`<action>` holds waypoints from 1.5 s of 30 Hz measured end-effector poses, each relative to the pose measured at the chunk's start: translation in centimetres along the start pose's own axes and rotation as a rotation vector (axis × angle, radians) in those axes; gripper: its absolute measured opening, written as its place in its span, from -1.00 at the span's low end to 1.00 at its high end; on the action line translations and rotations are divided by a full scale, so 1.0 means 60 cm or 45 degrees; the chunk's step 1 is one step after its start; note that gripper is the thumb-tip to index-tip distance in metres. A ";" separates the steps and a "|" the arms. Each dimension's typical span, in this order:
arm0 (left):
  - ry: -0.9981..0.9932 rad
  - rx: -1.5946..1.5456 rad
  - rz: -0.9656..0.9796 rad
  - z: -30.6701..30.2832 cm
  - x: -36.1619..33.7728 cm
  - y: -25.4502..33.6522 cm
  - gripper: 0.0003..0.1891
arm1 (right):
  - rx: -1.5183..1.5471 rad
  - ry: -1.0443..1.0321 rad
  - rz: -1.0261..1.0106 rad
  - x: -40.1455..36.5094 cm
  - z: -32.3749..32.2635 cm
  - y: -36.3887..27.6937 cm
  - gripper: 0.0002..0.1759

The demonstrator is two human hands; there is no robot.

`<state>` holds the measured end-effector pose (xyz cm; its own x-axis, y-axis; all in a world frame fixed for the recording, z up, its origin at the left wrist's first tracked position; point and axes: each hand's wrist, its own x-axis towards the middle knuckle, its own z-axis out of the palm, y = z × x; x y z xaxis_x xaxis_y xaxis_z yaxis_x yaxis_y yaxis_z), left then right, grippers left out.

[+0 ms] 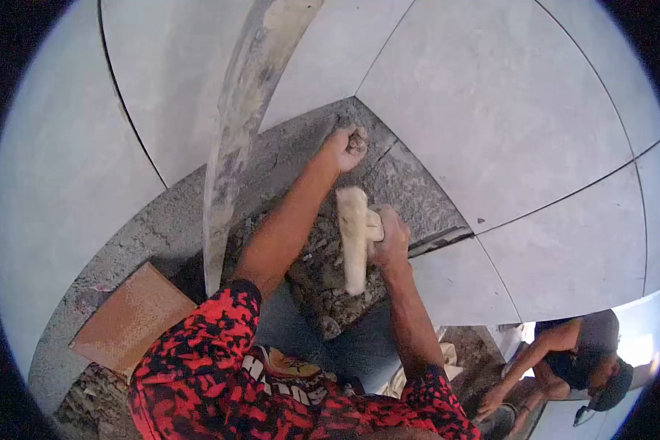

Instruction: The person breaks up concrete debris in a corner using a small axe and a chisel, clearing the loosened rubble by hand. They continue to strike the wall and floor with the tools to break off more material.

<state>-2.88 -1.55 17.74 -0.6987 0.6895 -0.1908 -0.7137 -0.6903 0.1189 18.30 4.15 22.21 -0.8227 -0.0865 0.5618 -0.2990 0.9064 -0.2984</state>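
My left hand (342,149) is closed around a lump of grey mortar (357,142), held over the mortar bed (286,161) near its far corner. Closer to me, my right hand (391,236) grips the short stem of a pale T-shaped tool (353,242). The tool's long bar points away from me and hangs above rough, clumpy mortar (323,293). Along the bed's far and right edges lie large pale floor tiles (484,103). My right fist hides part of the stem.
A long mortar-smeared straightedge (246,110) crosses the bed left of my left arm. An orange-brown tile (132,319) lies at lower left, beside loose rubble (99,403). Another person (572,356) in a dark cap crouches at lower right, arms reaching toward a bucket (497,422).
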 end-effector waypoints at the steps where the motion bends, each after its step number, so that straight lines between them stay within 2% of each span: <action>1: 0.030 -0.006 0.016 -0.008 0.000 -0.005 -0.71 | 0.089 0.100 -0.085 -0.012 0.007 0.011 -0.80; 2: 0.040 -0.001 0.008 -0.009 0.003 -0.008 -0.71 | -0.035 0.031 0.053 -0.010 0.016 0.036 -0.77; 3: 0.053 0.158 0.076 -0.011 0.013 -0.011 -0.71 | -0.034 0.032 0.057 -0.001 0.018 0.050 -0.77; 5: 0.063 0.322 0.138 -0.027 0.010 -0.021 -0.70 | -0.249 -0.273 0.505 0.009 0.020 0.064 -0.66; 7: -0.172 0.257 0.029 -0.017 0.008 -0.006 -0.70 | -0.170 -0.181 0.449 0.002 0.017 0.064 -0.62; 8: -0.053 0.084 0.075 -0.016 0.014 -0.015 -0.70 | -0.018 -0.131 0.427 -0.018 0.016 0.068 -0.64; 9: -0.051 0.083 0.074 -0.007 0.021 -0.015 -0.70 | 0.134 -0.062 0.387 -0.022 0.018 0.073 -0.66; 10: 0.053 0.145 0.122 -0.006 0.022 -0.019 -0.71 | 0.138 -0.070 0.400 -0.024 0.021 0.077 -0.66; 11: 0.163 0.208 0.164 -0.012 0.016 -0.032 -0.73 | 0.002 -0.131 0.430 -0.020 0.024 0.083 -0.70; 13: 0.224 0.181 0.172 -0.012 0.002 -0.050 -0.73 | -0.271 -0.222 0.455 -0.002 0.028 0.094 -0.76; 14: 0.257 0.143 0.214 0.005 0.007 -0.043 -0.73 | -0.239 -0.151 0.399 -0.016 0.033 0.103 -0.71; 15: 0.242 0.150 0.232 0.013 0.014 -0.037 -0.73 | -0.236 -0.135 0.381 -0.015 0.029 0.094 -0.71; 17: 0.166 0.212 0.380 -0.016 0.034 -0.064 -0.76 | 0.063 0.166 0.327 -0.030 0.004 0.054 -0.67; 18: 0.125 0.244 0.458 -0.028 0.047 -0.079 -0.76 | 0.241 0.215 0.449 -0.022 -0.022 0.020 -0.66; 19: 0.140 0.237 0.454 -0.039 0.062 -0.108 -0.76 | 0.243 0.201 0.459 -0.029 -0.023 0.021 -0.66; 21: 1.046 1.677 1.030 -0.050 0.108 -0.173 -0.78 | 0.329 0.154 0.654 -0.036 -0.025 0.029 -0.64; 24: 1.036 1.641 1.057 -0.186 0.302 -0.260 -0.74 | 0.299 0.249 0.626 -0.046 -0.023 0.049 -0.55; 25: 0.972 1.533 1.005 -0.164 0.238 -0.237 -0.73 | 0.259 0.245 0.680 -0.062 -0.023 0.048 -0.48; 26: 0.828 1.320 0.914 -0.142 0.173 -0.212 -0.73 | 0.306 0.157 0.799 -0.069 -0.023 0.050 -0.51; 28: 0.569 0.848 0.684 -0.113 0.055 -0.172 -0.71 | 0.293 0.102 0.789 -0.079 -0.010 0.070 -0.50; 29: 0.513 0.761 0.629 -0.105 0.019 -0.155 -0.70 | 0.264 0.050 0.758 -0.082 -0.002 0.074 -0.50; 31: 0.466 0.721 0.596 -0.093 -0.014 -0.132 -0.69 | 0.363 0.021 0.752 -0.079 0.001 0.063 -0.50; 32: 0.351 0.820 0.593 -0.086 -0.017 -0.120 -0.70 | 0.459 0.004 0.743 -0.076 0.003 0.057 -0.49; 33: 0.234 0.914 0.584 -0.080 -0.020 -0.112 -0.70 | 0.457 -0.001 0.746 -0.076 0.009 0.056 -0.49; 36: 0.226 0.900 0.455 -0.047 -0.037 -0.101 -0.69 | 0.256 0.065 0.636 -0.081 0.015 0.049 -0.58; 38: 0.194 0.840 0.379 -0.053 -0.034 -0.087 -0.69 | -0.012 0.027 0.374 -0.074 -0.001 0.026 -0.67; 40: 0.164 0.782 0.313 -0.058 -0.029 -0.062 -0.70 | 0.056 -0.019 0.332 -0.073 -0.001 0.026 -0.71; 41: 0.070 0.668 0.176 -0.059 -0.030 -0.045 -0.71 | 0.131 -0.069 0.286 -0.072 -0.001 0.026 -0.75; 42: -0.024 0.551 0.045 -0.055 -0.031 -0.032 -0.72 | 0.037 -0.098 0.291 -0.061 -0.015 -0.003 -0.77; 43: -0.023 0.550 0.049 -0.052 -0.032 -0.024 -0.72 | 0.037 -0.099 0.288 -0.062 -0.012 -0.004 -0.77; 45: -0.045 0.528 -0.049 -0.048 -0.029 -0.011 -0.78 | 0.124 0.109 -0.323 -0.065 -0.003 -0.001 -0.78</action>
<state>-1.04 -2.89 15.17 -0.6670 0.7254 -0.1700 -0.6939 -0.5217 0.4963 21.61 4.52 20.17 -0.6730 -0.2663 0.6900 -0.5383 0.8161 -0.2101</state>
